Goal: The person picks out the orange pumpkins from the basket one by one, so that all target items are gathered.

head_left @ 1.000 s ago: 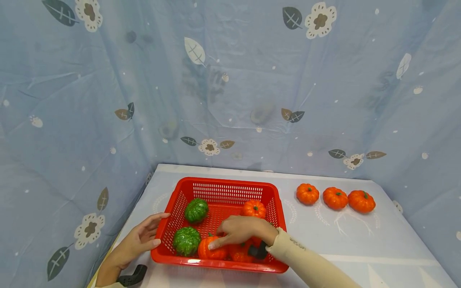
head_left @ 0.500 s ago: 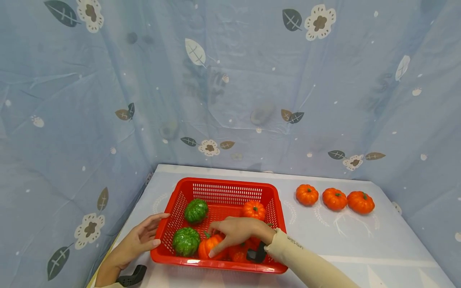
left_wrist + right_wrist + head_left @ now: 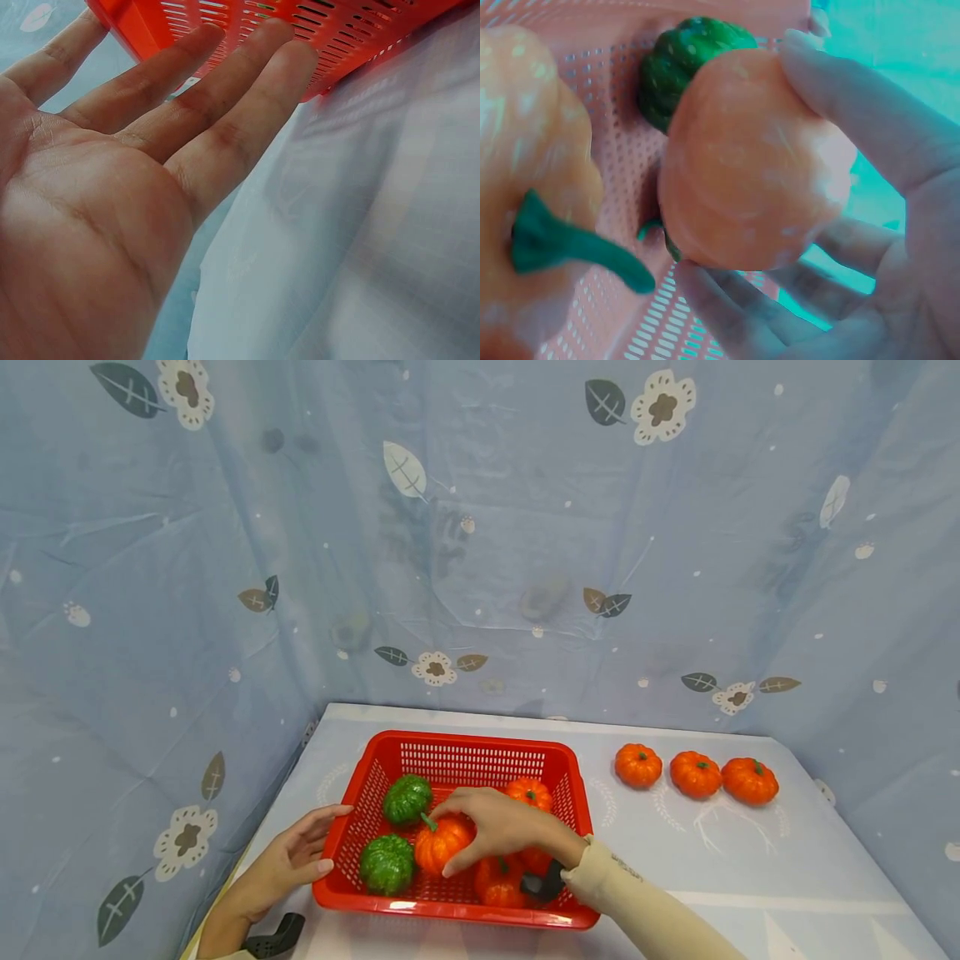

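A red plastic basket (image 3: 450, 907) stands on the table. My right hand (image 3: 506, 822) grips a small orange pumpkin (image 3: 438, 849) inside it, thumb on one side and fingers on the other; in the right wrist view this pumpkin (image 3: 754, 165) sits between thumb and fingertips, tilted. My left hand (image 3: 288, 852) rests against the basket's left side with fingers extended. Two green pumpkins (image 3: 387, 865) lie at the basket's left. Other orange pumpkins (image 3: 529, 792) lie at its right, partly hidden by my right hand and wrist.
Three orange pumpkins (image 3: 696, 775) stand in a row on the table (image 3: 675, 860) to the right of the basket. A blue patterned cloth (image 3: 480, 527) hangs behind and along both sides.
My right hand has closed round the orange pumpkin and raised it slightly from the basket's front, tilting its stem leftward. The left hand has stayed at the basket's side.
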Motion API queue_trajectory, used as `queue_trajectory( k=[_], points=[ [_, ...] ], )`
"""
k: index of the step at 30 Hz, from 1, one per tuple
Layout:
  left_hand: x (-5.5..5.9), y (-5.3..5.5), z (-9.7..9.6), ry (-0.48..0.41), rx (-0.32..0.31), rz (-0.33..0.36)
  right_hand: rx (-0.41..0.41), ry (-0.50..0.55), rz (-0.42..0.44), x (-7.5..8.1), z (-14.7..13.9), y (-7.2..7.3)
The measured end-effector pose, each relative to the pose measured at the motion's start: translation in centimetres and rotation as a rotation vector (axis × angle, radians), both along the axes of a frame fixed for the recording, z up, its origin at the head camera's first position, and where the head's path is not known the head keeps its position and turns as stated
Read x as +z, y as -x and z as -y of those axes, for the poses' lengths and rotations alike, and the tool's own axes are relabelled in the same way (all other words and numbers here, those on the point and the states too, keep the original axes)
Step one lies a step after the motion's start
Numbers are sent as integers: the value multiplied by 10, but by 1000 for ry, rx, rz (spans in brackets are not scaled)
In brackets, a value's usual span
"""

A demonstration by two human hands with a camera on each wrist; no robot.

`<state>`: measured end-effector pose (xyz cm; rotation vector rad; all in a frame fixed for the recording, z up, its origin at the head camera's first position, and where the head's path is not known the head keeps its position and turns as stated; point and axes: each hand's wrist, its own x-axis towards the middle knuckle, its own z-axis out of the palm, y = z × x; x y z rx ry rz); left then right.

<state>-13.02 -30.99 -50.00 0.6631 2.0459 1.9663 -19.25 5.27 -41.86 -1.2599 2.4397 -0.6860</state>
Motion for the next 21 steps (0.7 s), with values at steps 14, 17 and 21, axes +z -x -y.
queue_trajectory(
  k=[14,17,21],
  points=[
    [3,-2,-1,-38,-22,-25,-114,149,-26,9,-18,-1],
    [5,-2,-2,-41,-37,-41,-152,187,-6,11,-22,-1],
    [8,-3,-3,-28,-18,-16,-190,247,39,13,-29,-1]
  ],
)
